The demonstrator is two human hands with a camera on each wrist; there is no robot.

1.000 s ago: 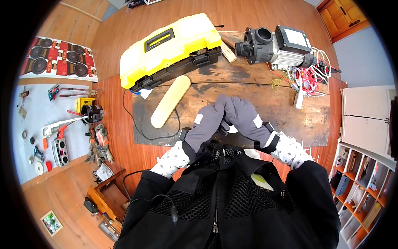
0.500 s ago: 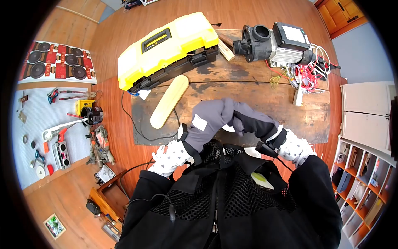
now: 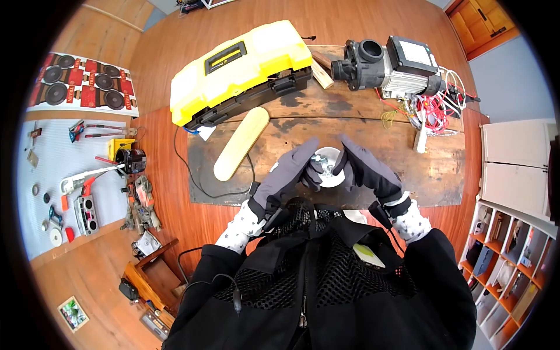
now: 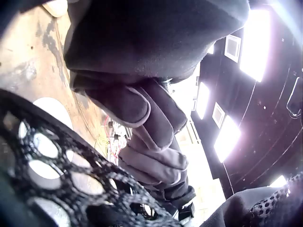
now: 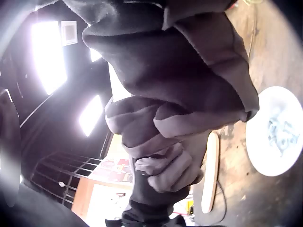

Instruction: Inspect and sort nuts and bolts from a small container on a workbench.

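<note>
Both hands wear grey-and-black gloves and face each other over the near part of the wooden bench. Between and below them is a white bowl (image 3: pixel 333 180) with several small shiny metal fasteners (image 5: pixel 284 132) in it. My left hand (image 3: pixel 293 168), at the bowl's left, has thumb and fingers bent together around a small shiny metal piece (image 3: pixel 319 158), mostly hidden by the glove. On the opposite side, my right hand (image 3: pixel 366 165) has bent fingers close to the bowl's rim; I cannot tell whether they hold anything. In the right wrist view the bowl stands beside the hand.
A yellow-lidded toolbox (image 3: pixel 245 61) stands at the back left of the bench (image 3: pixel 373 131). In front of it lie a long rounded wooden board (image 3: pixel 241 143) and a black cable (image 3: pixel 201 189). A motor pump (image 3: pixel 391 67) and tangled wires (image 3: pixel 434 111) occupy the back right.
The hands were overlapping over the bowl; now they are apart, left hand to its left and right hand to its right. More of the bowl and its metal contents shows.
</note>
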